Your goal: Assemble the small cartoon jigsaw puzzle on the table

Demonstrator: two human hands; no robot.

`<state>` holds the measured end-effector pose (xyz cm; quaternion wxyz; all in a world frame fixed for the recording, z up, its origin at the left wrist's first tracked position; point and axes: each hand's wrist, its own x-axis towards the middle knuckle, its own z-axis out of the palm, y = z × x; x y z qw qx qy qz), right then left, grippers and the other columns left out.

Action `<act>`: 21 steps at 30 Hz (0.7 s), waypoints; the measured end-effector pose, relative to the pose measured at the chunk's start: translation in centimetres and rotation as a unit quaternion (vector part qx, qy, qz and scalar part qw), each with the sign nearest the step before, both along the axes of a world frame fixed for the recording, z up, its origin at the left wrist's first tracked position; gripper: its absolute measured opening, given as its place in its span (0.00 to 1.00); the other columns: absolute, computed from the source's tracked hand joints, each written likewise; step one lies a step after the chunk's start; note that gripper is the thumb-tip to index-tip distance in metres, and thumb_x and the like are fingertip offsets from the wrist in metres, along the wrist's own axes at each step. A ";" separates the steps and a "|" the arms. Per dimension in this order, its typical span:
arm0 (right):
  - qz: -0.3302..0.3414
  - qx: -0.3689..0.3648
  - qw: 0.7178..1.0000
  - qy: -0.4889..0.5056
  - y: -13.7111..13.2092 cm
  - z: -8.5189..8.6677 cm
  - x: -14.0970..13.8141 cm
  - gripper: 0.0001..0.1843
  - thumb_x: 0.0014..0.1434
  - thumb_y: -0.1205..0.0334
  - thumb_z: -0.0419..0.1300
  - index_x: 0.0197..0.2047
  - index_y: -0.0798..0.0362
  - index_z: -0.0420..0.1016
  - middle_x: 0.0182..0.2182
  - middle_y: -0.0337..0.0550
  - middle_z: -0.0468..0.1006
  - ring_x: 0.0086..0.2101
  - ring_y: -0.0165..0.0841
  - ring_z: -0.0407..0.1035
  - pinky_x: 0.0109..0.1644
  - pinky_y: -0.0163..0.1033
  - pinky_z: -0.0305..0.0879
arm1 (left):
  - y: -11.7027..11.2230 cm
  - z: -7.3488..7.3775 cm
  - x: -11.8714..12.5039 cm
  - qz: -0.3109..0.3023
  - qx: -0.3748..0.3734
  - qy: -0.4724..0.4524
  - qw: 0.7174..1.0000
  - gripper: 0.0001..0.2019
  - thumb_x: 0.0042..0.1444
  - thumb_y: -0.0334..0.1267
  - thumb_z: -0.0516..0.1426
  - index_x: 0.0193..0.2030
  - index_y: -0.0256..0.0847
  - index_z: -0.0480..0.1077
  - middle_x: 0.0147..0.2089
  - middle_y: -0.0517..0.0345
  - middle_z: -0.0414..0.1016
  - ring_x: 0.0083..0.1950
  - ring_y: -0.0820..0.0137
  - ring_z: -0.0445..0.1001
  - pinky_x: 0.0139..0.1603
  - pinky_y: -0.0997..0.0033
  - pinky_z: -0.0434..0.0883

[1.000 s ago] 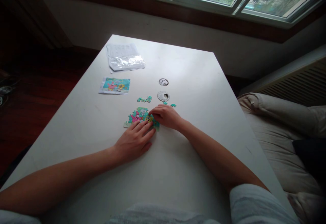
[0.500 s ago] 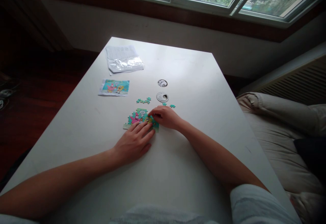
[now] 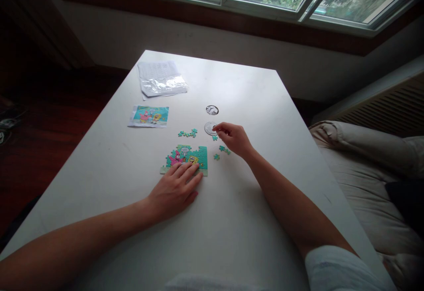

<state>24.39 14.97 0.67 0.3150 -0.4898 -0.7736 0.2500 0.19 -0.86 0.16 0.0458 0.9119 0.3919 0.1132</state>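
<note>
A partly assembled jigsaw puzzle [image 3: 202,156] with cartoon figures on a green-blue ground lies on the white table. My left hand [image 3: 175,187] rests flat on its lower edge, fingers spread. Up and to the right, my right hand [image 3: 235,138] hovers by a round metal table fitting [image 3: 209,128], its fingers bent and apart with nothing visible between them. Just below those fingertips is a loose puzzle piece [image 3: 214,138]. Another puzzle piece [image 3: 216,156] and a small cluster of pieces [image 3: 224,149] lie right of the puzzle. Above it sits a row of loose pieces [image 3: 187,133].
A printed reference picture [image 3: 152,116] lies at the left of the table. Behind it are papers in a clear plastic sleeve [image 3: 162,81]. A second round fitting [image 3: 212,110] is set in the tabletop. Beyond the right edge stands a cushioned seat [image 3: 351,180].
My right hand has left the puzzle and moved up and right toward the metal fitting, uncovering the puzzle's right side and the loose pieces. My left hand stays on the puzzle.
</note>
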 end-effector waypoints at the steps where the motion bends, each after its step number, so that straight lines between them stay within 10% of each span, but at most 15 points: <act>1: 0.006 0.005 1.000 -0.004 0.1 0.0 0.0 0.11 0.59 0.64 0.57 0.40 0.52 0.82 0.27 0.38 0.77 0.26 0.28 0.63 0.35 0.35 0.60 | 0.0 0.0 0.0 0.001 0.000 0.000 1.000 0.20 0.66 0.39 0.54 0.63 0.40 0.67 0.68 0.42 0.65 0.68 0.53 0.64 0.67 0.47 0.62; 21: 0.121 0.013 0.988 -0.092 -1.5 -0.1 2.9 0.10 0.61 0.67 0.58 0.41 0.49 0.80 0.31 0.41 0.78 0.34 0.33 0.68 0.39 0.38 0.61 | 0.4 0.1 0.5 0.012 -0.004 -0.003 1.000 0.19 0.65 0.38 0.54 0.62 0.41 0.68 0.66 0.44 0.67 0.66 0.53 0.65 0.65 0.47 0.63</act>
